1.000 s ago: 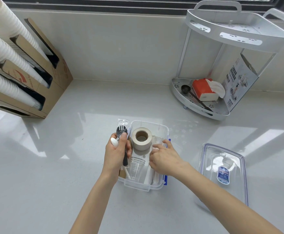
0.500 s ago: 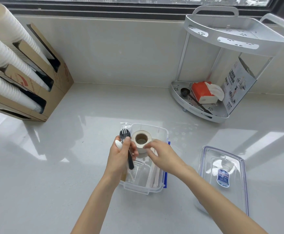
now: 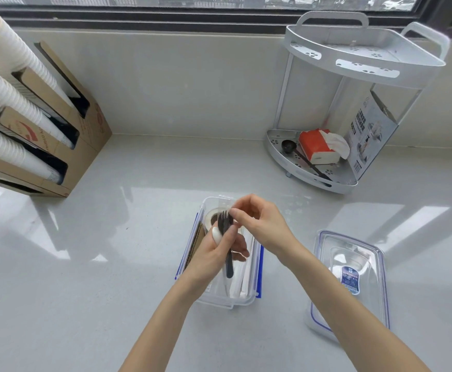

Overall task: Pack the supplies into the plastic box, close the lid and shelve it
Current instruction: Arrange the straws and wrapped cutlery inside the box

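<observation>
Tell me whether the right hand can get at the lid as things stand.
Probably yes. The lid lies flat on the counter beside the plastic box, under the right forearm, nothing on it; but the right hand is pinching at the black fork.

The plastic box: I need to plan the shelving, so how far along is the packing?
Partly packed: the tape roll already sits inside the box. The left hand holds a black fork and a white spoon above it, with the right hand at the fork's tines. The lid lies on the counter, so closing and shelving remain.

One head-worn view looks forward and down. It sits close above the worktop (image 3: 112, 264). It faces the window wall.
</observation>
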`<action>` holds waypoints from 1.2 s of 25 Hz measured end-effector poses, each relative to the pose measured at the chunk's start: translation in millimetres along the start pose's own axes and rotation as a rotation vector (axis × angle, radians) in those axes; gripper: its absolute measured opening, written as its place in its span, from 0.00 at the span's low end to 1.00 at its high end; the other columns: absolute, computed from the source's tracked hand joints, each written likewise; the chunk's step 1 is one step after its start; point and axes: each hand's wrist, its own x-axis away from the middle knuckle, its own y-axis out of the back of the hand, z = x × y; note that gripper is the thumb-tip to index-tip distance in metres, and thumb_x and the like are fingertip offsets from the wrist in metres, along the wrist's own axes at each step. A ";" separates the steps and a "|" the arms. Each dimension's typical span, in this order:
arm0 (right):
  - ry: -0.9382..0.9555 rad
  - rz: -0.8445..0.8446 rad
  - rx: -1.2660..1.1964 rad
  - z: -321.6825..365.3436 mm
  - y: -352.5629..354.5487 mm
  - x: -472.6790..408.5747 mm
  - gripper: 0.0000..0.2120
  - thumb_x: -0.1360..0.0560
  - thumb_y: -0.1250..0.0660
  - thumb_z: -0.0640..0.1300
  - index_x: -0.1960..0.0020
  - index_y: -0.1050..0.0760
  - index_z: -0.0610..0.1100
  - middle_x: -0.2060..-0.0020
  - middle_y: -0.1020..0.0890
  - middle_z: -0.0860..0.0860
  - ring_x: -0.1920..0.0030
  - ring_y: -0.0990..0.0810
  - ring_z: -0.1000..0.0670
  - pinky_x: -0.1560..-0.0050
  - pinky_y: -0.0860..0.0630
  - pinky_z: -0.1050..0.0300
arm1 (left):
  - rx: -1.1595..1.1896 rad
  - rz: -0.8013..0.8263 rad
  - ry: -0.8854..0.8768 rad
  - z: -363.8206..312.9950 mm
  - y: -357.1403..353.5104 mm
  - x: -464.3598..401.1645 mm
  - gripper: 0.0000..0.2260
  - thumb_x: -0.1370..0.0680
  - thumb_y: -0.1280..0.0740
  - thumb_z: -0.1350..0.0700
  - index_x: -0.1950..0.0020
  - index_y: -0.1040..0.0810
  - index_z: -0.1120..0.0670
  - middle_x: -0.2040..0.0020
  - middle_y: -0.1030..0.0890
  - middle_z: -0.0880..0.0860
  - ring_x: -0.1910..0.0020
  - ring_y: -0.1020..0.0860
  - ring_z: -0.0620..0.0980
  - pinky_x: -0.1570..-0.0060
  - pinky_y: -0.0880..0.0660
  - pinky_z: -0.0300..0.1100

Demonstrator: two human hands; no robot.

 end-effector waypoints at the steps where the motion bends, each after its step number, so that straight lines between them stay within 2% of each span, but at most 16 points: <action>1: -0.008 -0.012 0.017 -0.8 1.3 -0.8 0.04 0.26 0.35 0.40 0.59 0.26 0.47 0.66 0.22 0.54 0.64 0.23 0.56 0.55 0.26 0.61 | 0.031 -0.001 0.014 0.5 0.9 0.2 0.11 0.21 0.46 0.53 0.49 0.28 0.59 0.66 0.23 0.51 0.68 0.20 0.43 0.65 0.22 0.33; 2: -0.020 -0.040 0.019 -2.1 2.8 -2.1 0.05 0.25 0.36 0.40 0.60 0.28 0.47 0.66 0.23 0.53 0.64 0.23 0.55 0.55 0.26 0.60 | 0.054 -0.012 0.021 1.3 3.1 -0.1 0.12 0.21 0.46 0.53 0.47 0.28 0.58 0.64 0.21 0.51 0.66 0.18 0.44 0.63 0.22 0.33; 5: -0.093 -0.194 -0.074 -7.9 9.9 -7.8 0.08 0.24 0.39 0.40 0.60 0.31 0.49 0.65 0.24 0.50 0.65 0.25 0.52 0.59 0.28 0.62 | 0.089 -0.131 0.017 2.5 12.9 -1.3 0.11 0.21 0.48 0.52 0.50 0.28 0.55 0.56 0.19 0.53 0.58 0.18 0.45 0.60 0.21 0.33; 7: -0.110 -0.231 -0.030 -14.0 13.3 -8.6 0.03 0.25 0.39 0.40 0.55 0.31 0.47 0.62 0.23 0.48 0.61 0.23 0.49 0.59 0.28 0.61 | 0.092 -0.254 0.005 2.5 20.9 -2.8 0.12 0.20 0.48 0.52 0.53 0.27 0.54 0.55 0.20 0.52 0.57 0.20 0.44 0.58 0.22 0.34; 9: -0.116 -0.196 0.135 -21.5 10.1 -7.4 0.05 0.25 0.38 0.40 0.50 0.31 0.45 0.62 0.22 0.50 0.58 0.22 0.47 0.55 0.26 0.57 | 0.089 -0.344 0.010 0.4 27.2 -3.3 0.12 0.20 0.47 0.52 0.57 0.27 0.53 0.62 0.22 0.49 0.66 0.23 0.41 0.63 0.26 0.34; 11: -0.089 -0.143 0.335 -29.9 0.2 -7.6 0.08 0.26 0.39 0.40 0.47 0.31 0.44 0.66 0.22 0.52 0.58 0.22 0.45 0.50 0.26 0.51 | 0.090 -0.369 0.000 -3.1 30.8 -1.9 0.12 0.21 0.46 0.52 0.61 0.29 0.54 0.72 0.26 0.45 0.76 0.30 0.40 0.72 0.32 0.31; 12: -0.073 -0.114 0.441 -35.7 -5.3 -7.6 0.09 0.26 0.40 0.40 0.47 0.32 0.43 0.65 0.19 0.50 0.57 0.21 0.43 0.47 0.27 0.48 | 0.079 -0.367 -0.003 -3.5 30.9 -1.4 0.12 0.21 0.45 0.53 0.62 0.30 0.54 0.76 0.29 0.44 0.78 0.33 0.40 0.75 0.34 0.31; 14: -0.061 -0.057 0.644 -45.2 -15.2 -7.3 0.10 0.26 0.42 0.40 0.45 0.34 0.42 0.60 0.16 0.45 0.54 0.21 0.40 0.44 0.31 0.47 | 0.027 -0.359 0.006 -3.0 29.8 -0.7 0.10 0.22 0.42 0.55 0.62 0.32 0.53 0.80 0.32 0.43 0.78 0.36 0.40 0.75 0.37 0.33; 17: -0.007 -0.028 0.859 -54.5 -25.6 -5.2 0.10 0.26 0.44 0.38 0.44 0.35 0.40 0.55 0.16 0.44 0.52 0.22 0.39 0.47 0.36 0.49 | -0.033 -0.355 0.075 2.0 29.0 -2.3 0.05 0.23 0.42 0.60 0.59 0.32 0.53 0.73 0.33 0.46 0.72 0.36 0.45 0.69 0.37 0.38; 20: 0.011 -0.036 0.993 -54.6 -30.8 -1.8 0.11 0.26 0.43 0.37 0.44 0.34 0.40 0.49 0.20 0.44 0.47 0.25 0.41 0.53 0.44 0.52 | -0.004 -0.330 0.117 3.6 26.6 -2.8 0.08 0.26 0.48 0.63 0.58 0.31 0.54 0.69 0.34 0.51 0.68 0.36 0.48 0.65 0.37 0.41; 22: 0.019 -0.037 1.060 -56.9 -32.0 -1.1 0.12 0.27 0.42 0.36 0.43 0.33 0.39 0.46 0.22 0.43 0.45 0.27 0.41 0.52 0.41 0.52 | -0.030 -0.325 0.123 2.8 26.6 -2.5 0.09 0.25 0.48 0.62 0.59 0.29 0.54 0.68 0.32 0.51 0.67 0.34 0.48 0.63 0.36 0.41; 24: 0.030 -0.042 1.071 -58.8 -30.4 0.1 0.15 0.27 0.42 0.36 0.41 0.32 0.39 0.44 0.24 0.42 0.43 0.28 0.40 0.48 0.36 0.50 | -0.091 -0.275 0.105 2.3 26.2 -1.8 0.10 0.24 0.46 0.62 0.57 0.26 0.54 0.66 0.28 0.51 0.66 0.30 0.48 0.64 0.31 0.35; 26: 0.045 -0.051 1.023 -56.4 -24.5 1.7 0.16 0.26 0.42 0.38 0.39 0.32 0.40 0.42 0.26 0.43 0.41 0.30 0.41 0.44 0.35 0.50 | -0.094 -0.225 0.073 1.9 24.1 -2.7 0.09 0.22 0.44 0.63 0.53 0.25 0.57 0.63 0.25 0.51 0.66 0.23 0.44 0.68 0.27 0.28; 28: 0.055 -0.077 0.846 -50.1 -16.8 3.6 0.15 0.25 0.42 0.40 0.39 0.31 0.42 0.43 0.25 0.45 0.42 0.28 0.44 0.42 0.34 0.51 | -0.073 -0.230 0.065 2.8 22.9 -7.2 0.08 0.23 0.43 0.65 0.51 0.25 0.60 0.61 0.23 0.54 0.65 0.20 0.43 0.68 0.23 0.29; 30: -0.009 -0.066 0.540 -41.4 -10.2 7.1 0.12 0.24 0.42 0.42 0.42 0.28 0.44 0.49 0.22 0.48 0.50 0.24 0.48 0.44 0.28 0.53 | -0.096 -0.247 0.073 4.6 21.4 -15.7 0.07 0.23 0.41 0.64 0.52 0.23 0.58 0.59 0.23 0.57 0.59 0.19 0.51 0.62 0.19 0.35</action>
